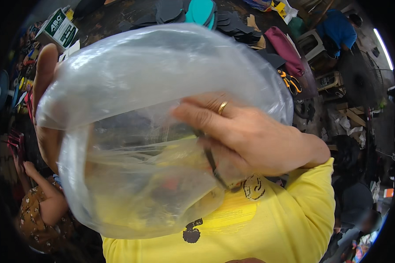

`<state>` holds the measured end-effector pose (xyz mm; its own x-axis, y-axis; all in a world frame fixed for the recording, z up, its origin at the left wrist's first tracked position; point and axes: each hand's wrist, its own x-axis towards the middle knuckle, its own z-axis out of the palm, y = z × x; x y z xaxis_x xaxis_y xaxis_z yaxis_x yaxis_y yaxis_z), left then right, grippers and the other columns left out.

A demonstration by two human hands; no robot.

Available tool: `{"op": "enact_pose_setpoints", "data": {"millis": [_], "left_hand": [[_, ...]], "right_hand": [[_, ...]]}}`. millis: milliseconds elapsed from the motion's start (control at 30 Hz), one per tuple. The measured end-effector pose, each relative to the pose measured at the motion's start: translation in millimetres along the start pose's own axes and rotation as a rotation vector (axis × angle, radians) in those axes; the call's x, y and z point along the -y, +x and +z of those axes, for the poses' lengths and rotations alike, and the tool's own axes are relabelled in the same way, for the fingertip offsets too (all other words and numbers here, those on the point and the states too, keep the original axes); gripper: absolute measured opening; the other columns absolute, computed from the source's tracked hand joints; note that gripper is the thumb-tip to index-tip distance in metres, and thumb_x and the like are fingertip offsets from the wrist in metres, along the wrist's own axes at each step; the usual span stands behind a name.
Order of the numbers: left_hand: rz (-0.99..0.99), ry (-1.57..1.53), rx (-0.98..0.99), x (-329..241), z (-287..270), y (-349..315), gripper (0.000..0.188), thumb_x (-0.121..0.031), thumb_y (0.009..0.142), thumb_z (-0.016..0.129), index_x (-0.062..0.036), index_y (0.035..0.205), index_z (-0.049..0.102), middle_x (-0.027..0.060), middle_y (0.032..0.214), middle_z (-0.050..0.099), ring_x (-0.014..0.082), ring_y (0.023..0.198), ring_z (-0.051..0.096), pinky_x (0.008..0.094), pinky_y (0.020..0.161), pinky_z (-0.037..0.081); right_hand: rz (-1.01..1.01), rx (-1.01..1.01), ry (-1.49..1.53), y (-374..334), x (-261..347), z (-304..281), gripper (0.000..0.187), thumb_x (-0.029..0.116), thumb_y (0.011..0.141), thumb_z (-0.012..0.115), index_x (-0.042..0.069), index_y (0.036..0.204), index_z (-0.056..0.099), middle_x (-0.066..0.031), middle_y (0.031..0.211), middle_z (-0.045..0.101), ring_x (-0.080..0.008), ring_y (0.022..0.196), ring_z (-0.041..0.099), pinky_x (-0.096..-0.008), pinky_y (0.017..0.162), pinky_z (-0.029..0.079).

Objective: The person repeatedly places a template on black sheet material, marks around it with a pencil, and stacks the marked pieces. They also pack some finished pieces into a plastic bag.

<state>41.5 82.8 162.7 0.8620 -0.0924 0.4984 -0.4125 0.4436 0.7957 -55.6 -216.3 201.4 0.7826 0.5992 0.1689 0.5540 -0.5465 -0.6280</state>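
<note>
A large clear plastic bag (162,83) is spread out in front of my chest, puffed out and wrinkled. My left hand (48,105) grips its left side, with part of the fingers seen blurred through the film. Across the bag's right part lies my right hand (254,138), a gold ring on one finger. Its fingers are bent and closed at the fold of the film, and creases run toward them. A thin dark strip-like thing (213,164) shows below those fingers; motion blur hides what it is and whether the hand holds it.
Behind the bag, a dark table bears stacked grey cut pieces (170,11), teal pieces (201,13), orange-handled scissors (290,82) and a maroon roll (283,48). A white-and-green box (57,28) stands far left. Other people are at left, upper right and lower right; a fan (360,79) stands right.
</note>
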Motion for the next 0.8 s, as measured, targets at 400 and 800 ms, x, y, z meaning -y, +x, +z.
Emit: {"op": "enact_pose_setpoints", "data": {"millis": [400,800], "left_hand": [[0.048,-0.174,0.023,2.8,30.3,-15.4,0.061,-0.014,0.08,0.077,0.0047,0.135,0.057,0.0223,0.117,0.063,0.0246,0.099,0.065,0.0372,0.087,0.056],[0.035,-0.325,0.047,-12.0,72.4,-45.0,0.064,-0.015,0.077,0.079,0.0061,0.133,0.058,0.0248,0.117,0.062,0.0258,0.1,0.065,0.0381,0.087,0.056]], "right_hand": [[0.138,0.425,-0.713,-31.1,-19.4,-26.7,0.017,0.019,0.092,0.063,0.005,0.086,0.07,-0.0119,0.086,0.069,-0.0291,0.086,0.071,-0.0434,0.075,0.054],[0.117,0.224,-0.604,-23.0,-85.6,-9.8,0.031,0.018,0.087,0.066,0.007,0.116,0.064,-0.0142,0.11,0.067,-0.0349,0.103,0.066,-0.0456,0.091,0.052]]}}
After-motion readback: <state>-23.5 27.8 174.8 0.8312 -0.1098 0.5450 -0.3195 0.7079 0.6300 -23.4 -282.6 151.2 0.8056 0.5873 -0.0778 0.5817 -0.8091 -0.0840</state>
